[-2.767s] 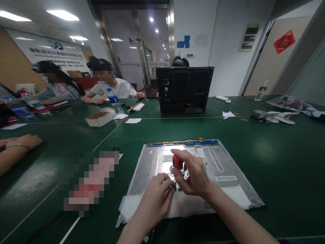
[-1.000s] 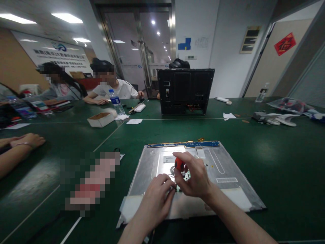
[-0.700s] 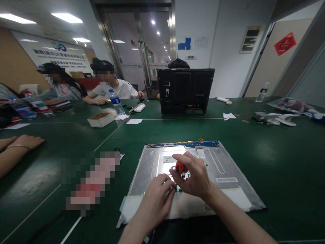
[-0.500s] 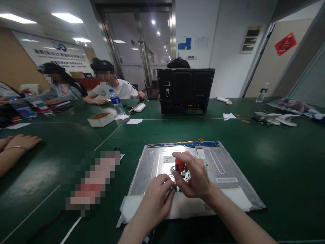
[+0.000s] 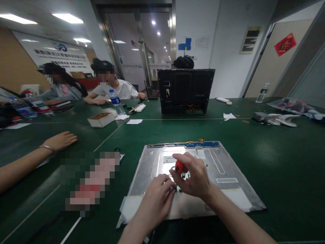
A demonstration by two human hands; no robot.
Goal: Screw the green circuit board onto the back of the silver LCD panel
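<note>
You're in an electronics teardown workroom set up inside an office. Evidence: one long green-matted bench (image 5: 279,159) shared by several people, a bare metal display panel (image 5: 228,169) lying face-down near you with its blue circuit strip (image 5: 182,144) exposed, and a black monitor chassis (image 5: 185,89) standing upright at the far side with loose wires showing. A small cardboard parts box (image 5: 101,119) and scattered paper scraps sit on the mat. Office cues: glass doors (image 5: 142,44) with a lit corridor behind, ceiling light panels, and a company banner (image 5: 56,52) on the far left wall.
</note>
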